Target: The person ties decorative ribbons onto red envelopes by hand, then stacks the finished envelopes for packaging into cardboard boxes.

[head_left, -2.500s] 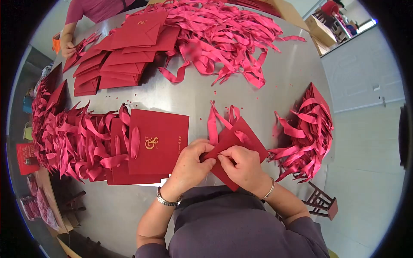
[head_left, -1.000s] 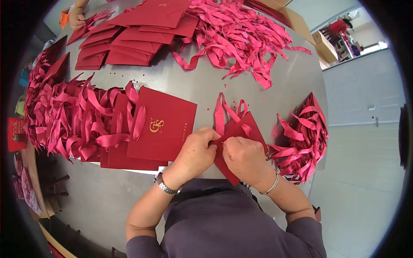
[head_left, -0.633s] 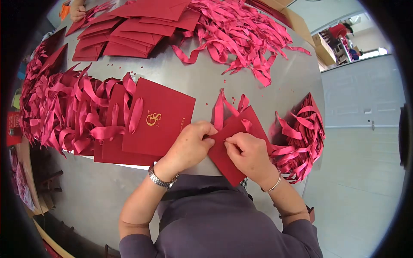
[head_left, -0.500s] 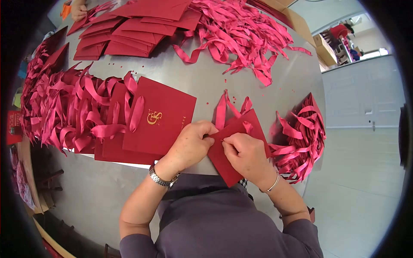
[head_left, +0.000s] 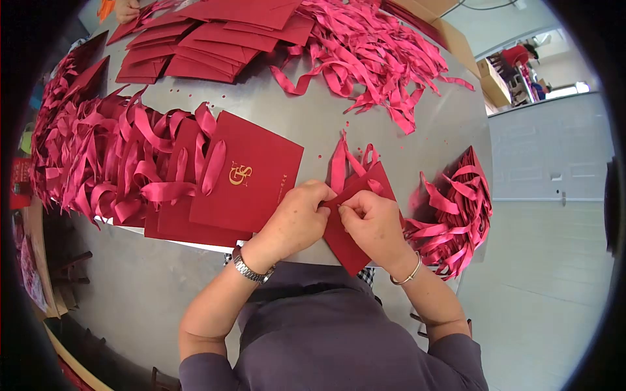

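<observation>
A small red paper bag (head_left: 352,244) with pink ribbon handles (head_left: 338,163) lies tilted at the table's near edge. My left hand (head_left: 298,218) grips its left edge between thumb and fingers. Over the bag's face, my right hand (head_left: 373,225) is closed in a pinch near its upper part; what the fingertips hold is too small to make out. Left of my hands rests a larger red bag (head_left: 251,173) with gold lettering, on top of an overlapping row of ribboned bags (head_left: 117,156).
More ribboned bags (head_left: 456,208) stand stacked at the right edge of the metal table (head_left: 261,111). Flat red bags (head_left: 215,49) and a heap of pink ribbons (head_left: 378,58) lie at the back. Another person's hand (head_left: 127,10) shows at upper left.
The view has shifted slightly. My right thumb and fingers have shifted a little at the small bag's face, while my left hand keeps its grip.
</observation>
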Available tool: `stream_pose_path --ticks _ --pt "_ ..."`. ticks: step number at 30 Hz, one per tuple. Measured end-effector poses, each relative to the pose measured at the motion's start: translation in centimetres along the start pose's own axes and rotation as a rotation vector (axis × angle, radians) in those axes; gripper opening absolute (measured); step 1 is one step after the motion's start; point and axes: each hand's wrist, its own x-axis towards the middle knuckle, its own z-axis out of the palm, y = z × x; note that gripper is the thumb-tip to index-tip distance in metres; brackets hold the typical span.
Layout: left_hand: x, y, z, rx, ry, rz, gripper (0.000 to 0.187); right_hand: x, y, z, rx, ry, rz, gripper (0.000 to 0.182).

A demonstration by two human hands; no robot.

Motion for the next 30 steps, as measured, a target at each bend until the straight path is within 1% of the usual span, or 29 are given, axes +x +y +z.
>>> stream_pose_path --ticks 1,2,4,5,7,8,10,11,13,14,15,16,17,18,19,20,21,22,23,25,29,30 --pt "0.0 0.1 0.0 0.01 0.004 -0.006 0.021 0.0 -0.1 0.1 -0.055 0.028 -0.044 0.01" --pt "0.1 0.2 0.0 0.02 0.009 -0.012 0.021 -0.1 0.0 0.2 -0.056 0.029 -0.044 0.01" --pt "0.1 -0.4 0.3 0.025 0.02 0.008 0.02 -0.4 0.5 0.6 -0.426 0.07 -0.329 0.008" --pt "0.0 -0.5 0.3 0.032 0.028 0.026 0.02 -0.2 0.5 0.5 -0.426 0.07 -0.329 0.008" --pt "0.0 -0.1 0.5 0.046 0.042 0.002 0.02 0.2 0.4 0.0 -0.207 0.029 -0.211 0.008" --pt "0.1 0.2 0.5 0.059 0.058 -0.021 0.02 0.2 0.3 -0.3 -0.209 0.03 -0.216 0.008" --pt "0.3 0.7 0.6 0.056 0.038 0.011 0.019 0.1 0.0 -1.2 -0.085 -0.01 -0.126 0.015" --pt "0.4 1.0 0.7 0.05 0.008 0.036 0.018 0.2 -0.1 -1.5 -0.088 -0.005 -0.131 0.015" --pt "1.0 1.6 0.6 0.088 0.005 0.056 0.017 0.3 -0.3 -2.2 -0.105 0.064 -0.279 0.02" --pt "1.1 1.9 0.6 0.127 0.001 0.068 0.015 0.3 -0.5 -2.6 -0.231 0.059 -0.311 0.019" --pt "1.2 2.1 0.6 0.129 0.0 0.074 0.015 0.1 -0.3 -3.0 -0.268 0.005 -0.285 0.017" --pt "1.2 2.3 0.4 0.088 -0.035 0.03 0.015 0.1 0.0 -3.3 -0.304 -0.049 -0.26 0.016" --pt "1.2 2.4 0.3 0.048 -0.071 -0.014 0.014 -0.2 -0.4 -3.5 -0.244 -0.043 -0.238 0.012" --pt "1.0 2.3 0.2 -0.002 -0.076 -0.034 0.018 -0.3 -0.5 -3.8 -0.241 -0.038 -0.237 0.012" --pt "0.8 2.2 0.1 0.003 -0.079 -0.033 0.018 -0.4 -0.5 -4.1 -0.18 -0.029 -0.156 0.011" --pt "0.6 2.2 0.1 -0.075 -0.058 -0.057 0.02 -0.5 -0.5 -4.2 -0.118 -0.019 -0.076 0.01" --pt "0.5 2.2 0.2 -0.152 -0.039 -0.08 0.022 -0.5 -0.2 -4.3 -0.114 -0.013 -0.077 0.01" --pt "0.3 2.4 0.4 -0.147 -0.054 -0.122 0.023 -0.5 0.2 -4.2 -0.128 -0.002 -0.103 0.009" --pt "0.3 2.5 0.5 -0.141 -0.057 -0.121 0.023 -0.6 0.5 -4.1 -0.142 0.008 -0.128 0.008" --pt "0.3 2.8 0.9 -0.065 -0.048 -0.062 0.022 -0.8 0.8 -3.9 -0.13 0.05 -0.142 0.008" --pt "0.3 2.1 2.0 -0.053 -0.04 -0.063 0.022 -1.2 1.5 -3.3 -0.106 0.147 -0.18 0.01" --pt "0.3 1.8 2.2 -0.014 -0.022 -0.031 0.021 -1.2 1.7 -3.1 -0.104 0.15 -0.178 0.01"
